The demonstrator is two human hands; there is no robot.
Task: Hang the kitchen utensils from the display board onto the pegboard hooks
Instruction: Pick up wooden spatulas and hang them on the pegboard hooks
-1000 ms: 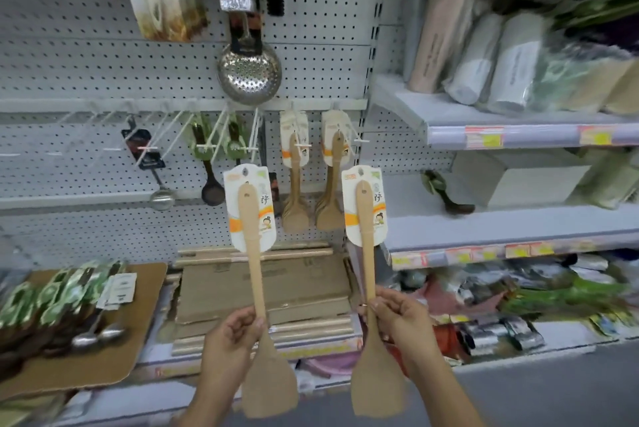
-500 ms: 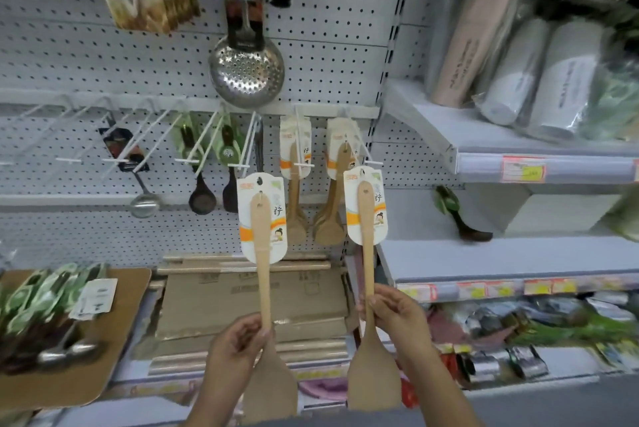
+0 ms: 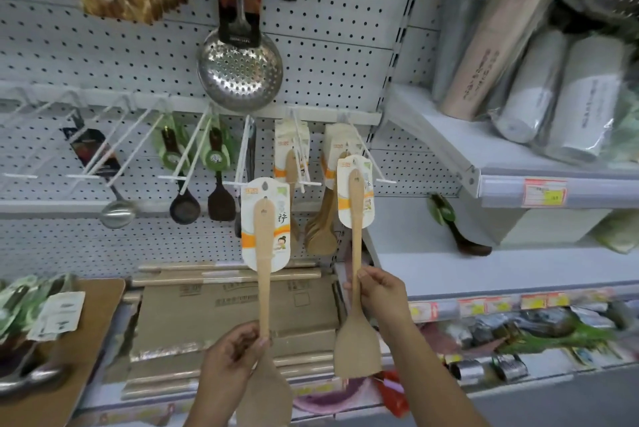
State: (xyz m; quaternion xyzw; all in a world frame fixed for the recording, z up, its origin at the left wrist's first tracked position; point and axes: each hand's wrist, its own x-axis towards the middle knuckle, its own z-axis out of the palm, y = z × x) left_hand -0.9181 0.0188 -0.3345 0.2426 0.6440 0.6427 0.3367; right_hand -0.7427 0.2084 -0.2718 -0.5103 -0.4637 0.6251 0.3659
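- Left hand (image 3: pixel 235 354) gripped a wooden spatula (image 3: pixel 264 254) upright, short of the pegboard (image 3: pixel 345 12).
- Right hand (image 3: pixel 380 295) pinched a second spatula (image 3: pixel 356 254), its card beside a hook (image 3: pixel 371 164).
- Other spatulas (image 3: pixel 321 233) already hung; these two, not yet.

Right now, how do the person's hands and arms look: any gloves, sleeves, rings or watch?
The left hand and the right hand are bare, without gloves. The left forearm and the right forearm are uncovered down to the picture's edge: no sleeve, watch or bracelet shows. No ring is visible.
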